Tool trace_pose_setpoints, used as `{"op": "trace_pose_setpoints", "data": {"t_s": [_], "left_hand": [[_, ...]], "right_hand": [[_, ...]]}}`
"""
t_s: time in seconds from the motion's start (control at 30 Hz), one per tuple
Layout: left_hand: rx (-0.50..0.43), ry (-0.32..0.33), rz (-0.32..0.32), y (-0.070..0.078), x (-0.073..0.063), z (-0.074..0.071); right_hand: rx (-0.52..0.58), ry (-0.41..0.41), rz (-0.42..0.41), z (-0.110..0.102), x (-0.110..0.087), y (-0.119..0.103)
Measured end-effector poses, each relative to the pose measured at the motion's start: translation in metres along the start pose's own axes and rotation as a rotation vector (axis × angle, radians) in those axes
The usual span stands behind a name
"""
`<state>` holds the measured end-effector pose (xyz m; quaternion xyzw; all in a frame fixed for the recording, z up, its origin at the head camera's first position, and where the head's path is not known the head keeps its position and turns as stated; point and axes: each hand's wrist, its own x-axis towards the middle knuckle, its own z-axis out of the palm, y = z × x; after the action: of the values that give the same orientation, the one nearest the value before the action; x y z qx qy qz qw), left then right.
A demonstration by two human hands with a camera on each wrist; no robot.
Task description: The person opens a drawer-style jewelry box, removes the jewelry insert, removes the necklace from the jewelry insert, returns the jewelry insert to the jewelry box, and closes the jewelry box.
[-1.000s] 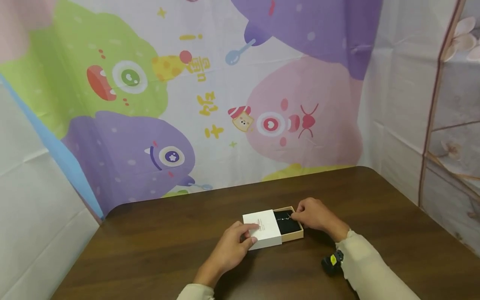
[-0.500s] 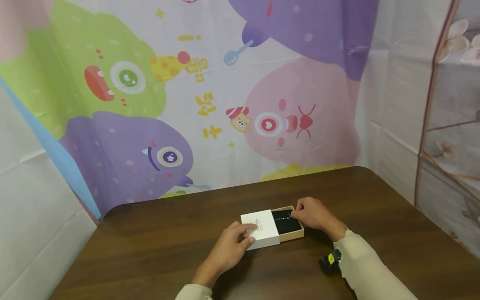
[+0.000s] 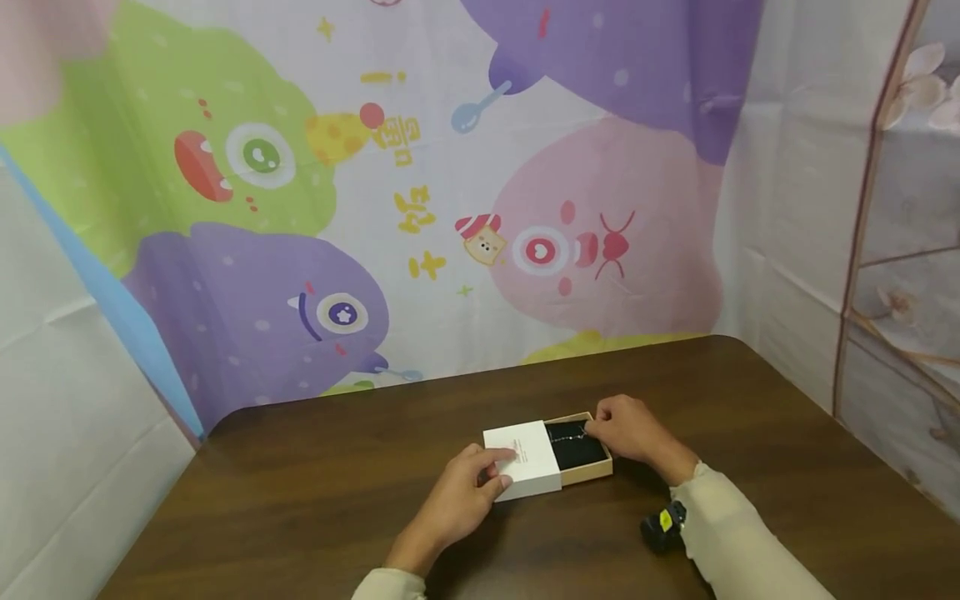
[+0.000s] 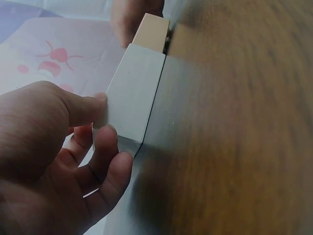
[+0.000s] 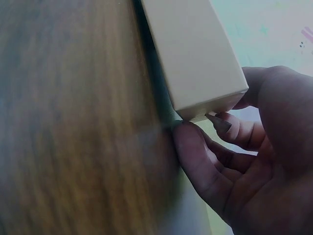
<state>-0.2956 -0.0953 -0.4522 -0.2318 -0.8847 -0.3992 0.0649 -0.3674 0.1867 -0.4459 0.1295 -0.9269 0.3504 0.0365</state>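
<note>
A white jewelry box sleeve (image 3: 521,458) lies on the table, with small print on its top. Out of its right end sticks a tan inner drawer (image 3: 588,472), holding a black cushion (image 3: 577,452) with a thin silver chain (image 3: 567,437) across it. My left hand (image 3: 459,492) grips the sleeve at its left end; in the left wrist view the thumb and curled fingers (image 4: 105,147) pinch that end. My right hand (image 3: 630,427) holds the drawer's far right end, hiding that corner. In the right wrist view, a small pointed tab (image 5: 218,122) shows between its fingers.
The dark brown wooden table (image 3: 315,483) carries the box near its middle. Behind it hangs a cloth with cartoon monsters (image 3: 345,208). A black device with a yellow mark (image 3: 662,527) is at the right forearm, below the cream sleeve.
The drawer has slid a little farther right out of the white sleeve, exposing more of the black cushion. Both hands keep their hold, and the left hand stays nearly still.
</note>
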Motion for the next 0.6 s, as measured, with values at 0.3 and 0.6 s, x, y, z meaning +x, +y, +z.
{"op": "trace_pose_setpoints", "data": {"t_s": [0.3, 0.6], "left_hand": [[0.029, -0.003, 0.004, 0.0000, 0.0031, -0.0025], [0.018, -0.004, -0.007, 0.0003, 0.0005, -0.0005]], "right_hand": [[0.009, -0.015, 0.021, -0.0026, 0.0025, 0.0004], [-0.001, -0.038, 0.086, -0.0034, 0.0013, 0.0004]]}}
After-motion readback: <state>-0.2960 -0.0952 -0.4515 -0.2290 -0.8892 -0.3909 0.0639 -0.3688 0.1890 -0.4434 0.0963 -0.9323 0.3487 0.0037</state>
